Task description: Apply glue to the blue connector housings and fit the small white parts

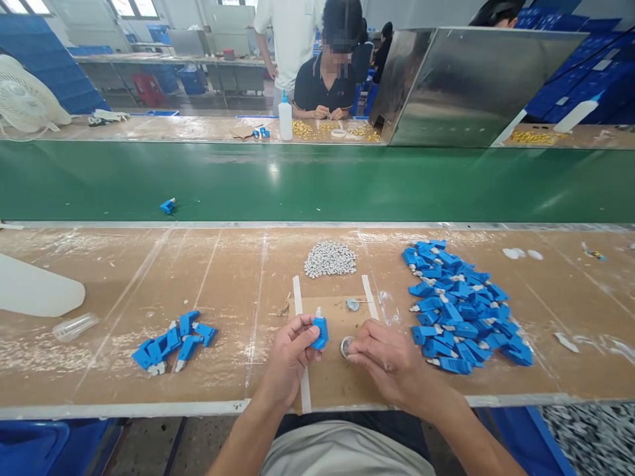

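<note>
My left hand [297, 344] holds a blue plastic part [320, 332] between thumb and fingers, its white tip pointing up. Close by on the right, my right hand [380, 354] is closed on a small round metallic piece [346, 347], which its fingers partly hide. Both hands are above a cardboard sheet [337, 383] edged with white tape strips. Beyond them lies a pile of small grey pieces [330, 259]. A large heap of blue parts [461, 311] is to the right, and a smaller group [173, 340] is at the left.
A green conveyor belt [297, 178] runs behind the table [233, 264], carrying one blue part [168, 205]. At the left are a white bottle [37, 287] and a clear tube [75, 326]. Across the belt, a person [325, 82] sits near a metal panel [481, 86].
</note>
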### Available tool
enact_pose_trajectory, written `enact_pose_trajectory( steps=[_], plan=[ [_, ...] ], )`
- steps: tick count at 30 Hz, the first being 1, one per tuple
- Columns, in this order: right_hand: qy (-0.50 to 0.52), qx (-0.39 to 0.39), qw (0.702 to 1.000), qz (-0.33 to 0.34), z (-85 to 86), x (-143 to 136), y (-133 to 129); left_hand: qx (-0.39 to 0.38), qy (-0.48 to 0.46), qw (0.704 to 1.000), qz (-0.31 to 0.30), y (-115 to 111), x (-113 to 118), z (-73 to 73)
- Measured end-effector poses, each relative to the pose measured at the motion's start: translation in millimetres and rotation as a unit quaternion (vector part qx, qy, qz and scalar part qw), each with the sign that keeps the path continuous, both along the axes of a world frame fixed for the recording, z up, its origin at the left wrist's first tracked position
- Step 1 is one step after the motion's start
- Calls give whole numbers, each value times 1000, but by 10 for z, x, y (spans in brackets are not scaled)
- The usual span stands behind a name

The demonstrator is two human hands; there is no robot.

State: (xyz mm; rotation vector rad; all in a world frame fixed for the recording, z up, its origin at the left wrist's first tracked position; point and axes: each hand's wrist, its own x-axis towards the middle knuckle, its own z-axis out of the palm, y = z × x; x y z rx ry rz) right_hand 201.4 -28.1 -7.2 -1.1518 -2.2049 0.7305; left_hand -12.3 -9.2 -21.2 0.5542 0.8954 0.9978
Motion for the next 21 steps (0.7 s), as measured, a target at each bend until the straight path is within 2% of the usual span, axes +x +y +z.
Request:
enact_pose_trajectory(
  steps=[4,14,21],
  plan=[
    [-14,32,999,20,29,-93,21,-7,-12,1000,9,-5,-19,-23],
    [-11,77,997,0,-115,-61,36,-5,-30,999,9,-15,-24,-33],
    [-17,63,998,3,-95,-85,37,-15,-36,999,13,-1,-14,-31]
  ],
)
